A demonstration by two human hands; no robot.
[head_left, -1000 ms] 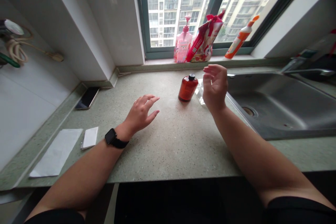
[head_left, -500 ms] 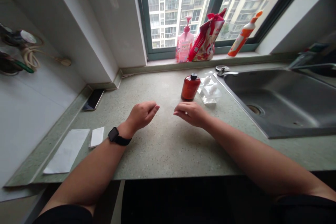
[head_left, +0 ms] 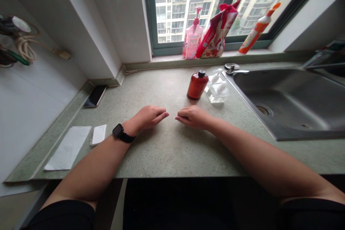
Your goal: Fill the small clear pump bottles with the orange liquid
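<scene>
On the wall at far left hangs a coil of cream cable (head_left: 24, 45). The green-speckled desk (head_left: 167, 154) carries a black phone (head_left: 95, 96) lying near its back edge, and a large white paper sheet (head_left: 68, 148) with a small white paper piece (head_left: 98, 134) just beside it. The left hand (head_left: 147, 118), a black watch (head_left: 121, 133) on its wrist, is empty, low over the desk, with its fingers (head_left: 159, 116) pressed loosely together and pointing right. The empty right hand (head_left: 194, 117) faces it, fingers (head_left: 183, 119) lightly curled, the two sets of tips just apart. Ahead of the gap stands a red bottle (head_left: 197, 85) with a black cap, not touched, and just beside it lies a clear plastic packet (head_left: 217, 91) of white cotton. Along the windowsill stand a pink pump bottle (head_left: 192, 34), a red bag (head_left: 217, 36) and an orange-and-white bottle (head_left: 257, 28). A steel sink (head_left: 285, 104) is set into the desk at right.
</scene>
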